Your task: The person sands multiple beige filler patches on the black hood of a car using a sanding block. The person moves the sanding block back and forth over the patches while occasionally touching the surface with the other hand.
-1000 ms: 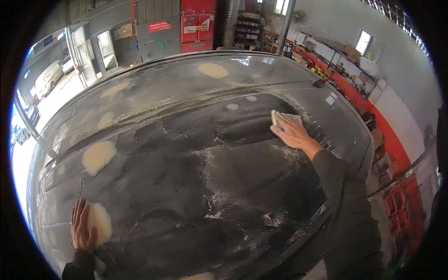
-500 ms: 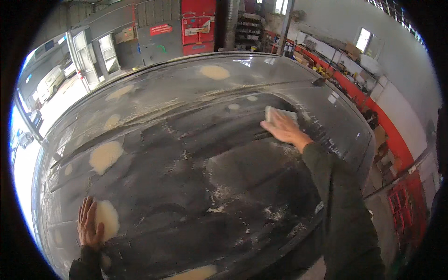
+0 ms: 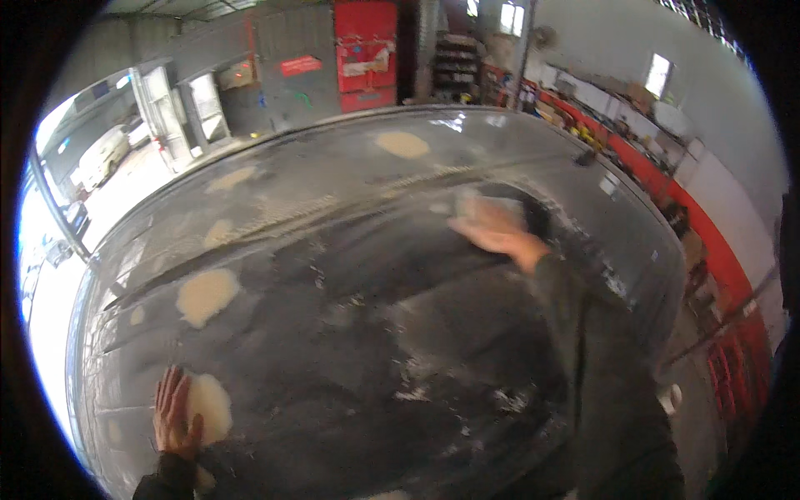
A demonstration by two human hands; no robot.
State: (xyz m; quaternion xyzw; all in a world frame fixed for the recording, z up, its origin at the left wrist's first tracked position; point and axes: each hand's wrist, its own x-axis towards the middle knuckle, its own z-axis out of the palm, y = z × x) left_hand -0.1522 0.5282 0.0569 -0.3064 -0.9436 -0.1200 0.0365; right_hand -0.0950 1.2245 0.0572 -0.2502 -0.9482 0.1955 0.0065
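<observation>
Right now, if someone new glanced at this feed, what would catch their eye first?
The big dark curved panel fills nearly the whole view, dusted with white powder and dotted with pale filler patches. The right hand is stretched out toward the far right of it, flat on a pale sanding pad, blurred. The left hand lies spread near the lower left edge, beside another pale patch.

Dark metal panel (image 3: 350,350): matt, dusty, w/ pale filler patches (image 3: 206,294); far edge glossy.
</observation>
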